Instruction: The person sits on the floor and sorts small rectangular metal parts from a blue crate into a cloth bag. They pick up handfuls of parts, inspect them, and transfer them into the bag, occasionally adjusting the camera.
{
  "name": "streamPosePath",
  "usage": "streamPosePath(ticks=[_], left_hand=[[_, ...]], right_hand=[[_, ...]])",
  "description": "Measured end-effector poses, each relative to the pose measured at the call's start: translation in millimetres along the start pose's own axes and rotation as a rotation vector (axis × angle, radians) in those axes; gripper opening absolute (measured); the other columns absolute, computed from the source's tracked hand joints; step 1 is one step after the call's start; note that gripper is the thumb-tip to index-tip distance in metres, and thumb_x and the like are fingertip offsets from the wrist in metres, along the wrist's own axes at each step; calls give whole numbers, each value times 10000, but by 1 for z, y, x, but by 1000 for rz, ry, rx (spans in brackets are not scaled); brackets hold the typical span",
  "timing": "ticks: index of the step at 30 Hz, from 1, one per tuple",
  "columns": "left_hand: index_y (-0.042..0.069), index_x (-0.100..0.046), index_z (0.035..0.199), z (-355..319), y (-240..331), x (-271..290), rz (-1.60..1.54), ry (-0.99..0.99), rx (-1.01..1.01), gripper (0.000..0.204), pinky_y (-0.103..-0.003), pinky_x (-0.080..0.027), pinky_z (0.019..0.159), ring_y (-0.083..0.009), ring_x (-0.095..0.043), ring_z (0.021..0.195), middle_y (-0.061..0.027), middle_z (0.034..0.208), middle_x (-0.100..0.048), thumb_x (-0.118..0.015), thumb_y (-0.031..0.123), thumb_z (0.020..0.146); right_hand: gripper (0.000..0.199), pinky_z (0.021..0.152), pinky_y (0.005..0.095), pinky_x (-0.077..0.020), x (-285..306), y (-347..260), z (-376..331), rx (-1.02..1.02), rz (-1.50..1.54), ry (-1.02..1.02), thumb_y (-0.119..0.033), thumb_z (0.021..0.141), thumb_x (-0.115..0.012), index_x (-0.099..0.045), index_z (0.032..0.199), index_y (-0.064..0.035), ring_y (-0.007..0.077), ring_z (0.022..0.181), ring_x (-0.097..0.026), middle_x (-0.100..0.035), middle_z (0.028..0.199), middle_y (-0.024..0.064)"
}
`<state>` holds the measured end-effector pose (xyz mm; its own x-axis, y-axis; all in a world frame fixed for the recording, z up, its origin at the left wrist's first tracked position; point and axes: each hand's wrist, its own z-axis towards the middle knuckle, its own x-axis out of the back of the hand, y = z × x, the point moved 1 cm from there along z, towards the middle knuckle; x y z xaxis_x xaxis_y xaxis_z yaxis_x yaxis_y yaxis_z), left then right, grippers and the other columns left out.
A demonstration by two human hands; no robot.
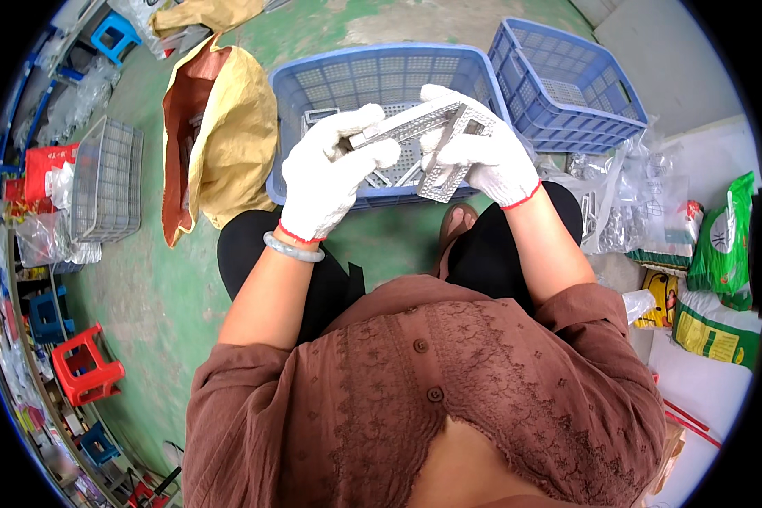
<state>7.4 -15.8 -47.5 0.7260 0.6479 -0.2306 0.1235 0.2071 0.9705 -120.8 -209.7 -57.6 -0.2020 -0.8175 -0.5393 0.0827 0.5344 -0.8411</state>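
Note:
Both my hands wear white knit gloves with red cuffs. My left hand (334, 169) grips one end of a flat perforated metal bracket (415, 125) held level above my knees. My right hand (474, 148) holds the other end of that bracket together with a second perforated metal bracket (443, 179) that hangs downward. A pale bangle sits on my left wrist. Just beyond my hands stands a blue plastic crate (313, 85) with a few metal brackets lying on its bottom.
A second blue crate (567, 76) stands at the back right. An open yellow sack (216, 127) lies left of the near crate, with a grey wire basket (106, 182) further left. Clear bags of metal parts (618, 203) and green sacks (724, 237) lie at right. Red stool (85, 364) at lower left.

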Motion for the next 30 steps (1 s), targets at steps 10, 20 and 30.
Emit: streamPosePath(ticks=[10,20,30], left_hand=[[-76,-583,1245,-4,-7,-7,-72,-36,-41,474,-337,-589,869,-223,-654,1066,-164,1243,-621,-720,-138,796],[-70,-589,1240,-7,-12,-9,-93,-58,-62,476,-329,-597,837,-223,-662,1040,-164,1225,-626,-727,-136,790],[-62,-576,1251,-10,-16,-13,-28,-62,-93,488,-331,-596,819,-215,-669,1007,-155,1181,-642,-729,-133,792]], right_hand=[[729,685,319,-606,5,2,2,60,9,27,7,763,-707,-451,1446,3,234,877,-701,-686,1053,157],[687,746,321,-594,3,-1,1,62,-15,27,20,784,-687,-473,1437,-7,212,926,-681,-681,1063,138],[626,682,317,-602,4,0,2,113,-23,3,21,839,-667,-487,1437,-26,210,867,-699,-684,1012,145]])
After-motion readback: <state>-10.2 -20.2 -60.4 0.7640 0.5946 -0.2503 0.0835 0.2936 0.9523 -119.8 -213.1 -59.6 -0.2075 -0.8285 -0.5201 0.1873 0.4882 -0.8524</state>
